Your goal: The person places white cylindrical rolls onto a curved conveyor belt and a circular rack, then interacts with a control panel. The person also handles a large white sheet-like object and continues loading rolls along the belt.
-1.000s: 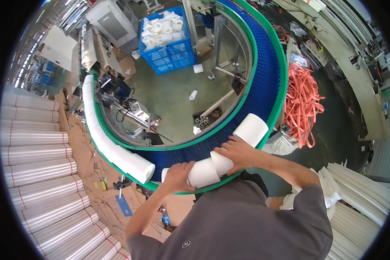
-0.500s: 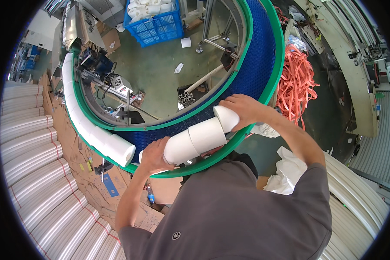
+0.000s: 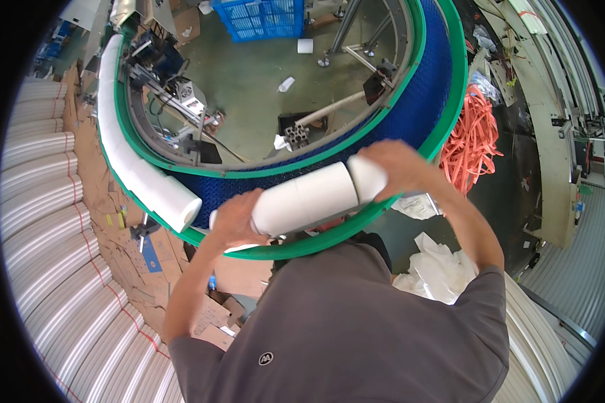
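Note:
Several white paper rolls (image 3: 306, 199) lie end to end in a row above the near stretch of a curved blue conveyor belt (image 3: 410, 114). My left hand (image 3: 236, 220) is closed around the left end of this row, thumb toward me. At the other end, my right hand (image 3: 400, 166), a little blurred, grips the last roll (image 3: 367, 178), which now lines up almost straight with the others. Part of another white roll peeks out left of my left hand. Further left, a separate line of white rolls (image 3: 171, 201) rests along the belt's outer side.
Green guide rails (image 3: 452, 111) edge the belt. Inside the curve stand a blue crate (image 3: 265, 20) and metal supports. Orange strapping (image 3: 472, 144) is heaped at right, near crumpled white sheeting (image 3: 433, 269). Stacked long white rolls (image 3: 60, 235) and flattened cardboard (image 3: 124, 258) lie at left.
The right-end roll has swung from tilted to nearly in line, and the gaps between rolls have narrowed. Both hands keep their grip. The view has shifted, so the belt appears higher.

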